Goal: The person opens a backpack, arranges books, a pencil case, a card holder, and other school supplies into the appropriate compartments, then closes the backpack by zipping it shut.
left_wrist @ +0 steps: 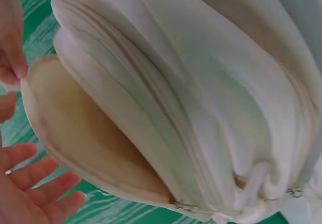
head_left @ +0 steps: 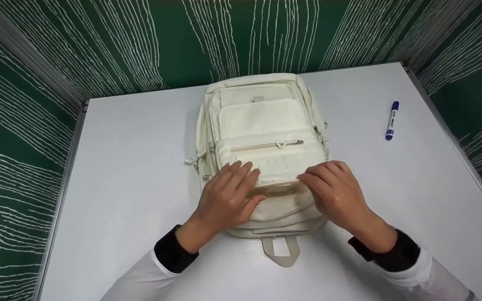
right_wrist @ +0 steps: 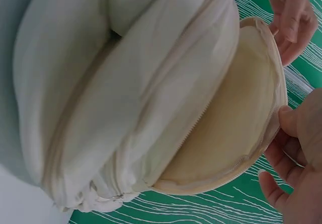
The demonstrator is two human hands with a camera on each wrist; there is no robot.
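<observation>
A cream backpack [head_left: 266, 119] lies on its back on the table, its grab loop [head_left: 292, 255] towards the person. Its front pocket is unzipped at that end, and the pocket's front panel [left_wrist: 48, 83] is pulled away, showing the beige lining [right_wrist: 226, 118]. My right hand [head_left: 336, 194] pinches the panel's edge between thumb and fingers, at the right of the opening. Across from it, my left hand [head_left: 228, 194] rests by the panel's left part with fingers straight and spread. Inside the pocket only lining shows.
On the white table [head_left: 132, 167], a blue marker [head_left: 392, 120] lies to the right of the backpack. A small zipped pocket [head_left: 266, 145] crosses the backpack's front. Green panels with white streaks [head_left: 182, 42] stand around the table's back and sides.
</observation>
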